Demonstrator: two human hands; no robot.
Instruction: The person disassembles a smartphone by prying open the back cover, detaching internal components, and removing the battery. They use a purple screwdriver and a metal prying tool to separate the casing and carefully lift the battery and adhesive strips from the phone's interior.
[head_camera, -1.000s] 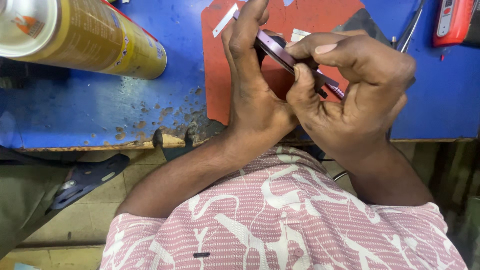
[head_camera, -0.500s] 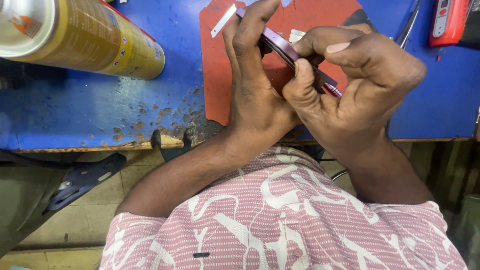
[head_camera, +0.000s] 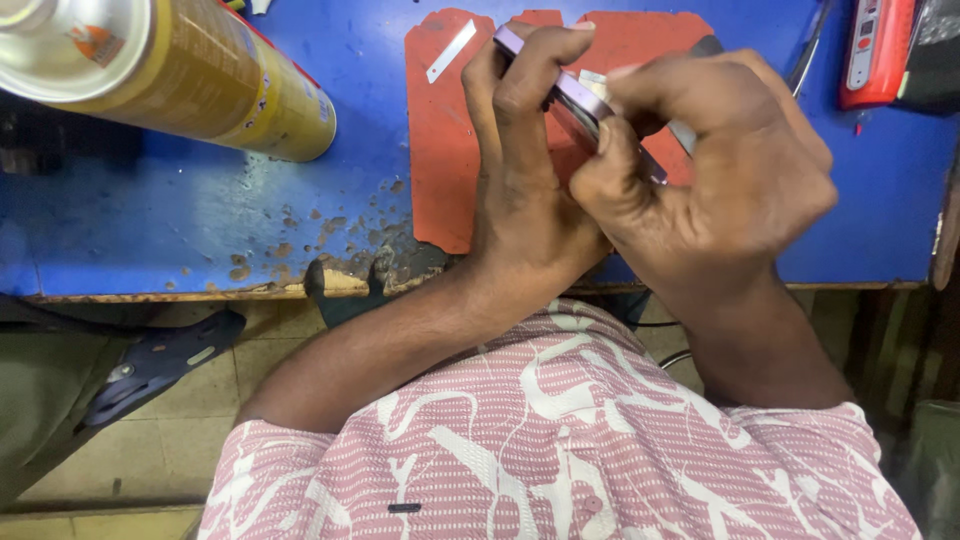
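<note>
**Head view: two hands clasp a slim phone over a red mat**

Head view, looking straight down: the left hand (head_camera: 520, 190) is wrapped around a thin lilac phone (head_camera: 575, 97), fingers curled over its upper edge and holding it tilted on its side above the desk. The right hand (head_camera: 715, 170) closes in from the other side, thumb and bent fingers pinched tight against the phone's long edge, so both hands grip the same thing and touch each other at the knuckles. Most of the phone is hidden between them; only a strip of its frame shows.

Just beneath the hands lies a red mat (head_camera: 445, 170) with rounded corners, and on its upper left part rests a small pale strip (head_camera: 451, 51). The mat sits on a blue desk (head_camera: 180, 230) whose front edge is chipped and worn. Well to the left, a gold spray can (head_camera: 190, 75) lies on its side. At the far right corner sits a red device (head_camera: 876, 50). Nearest the camera is the person's pink patterned shirt (head_camera: 560, 450).
</note>
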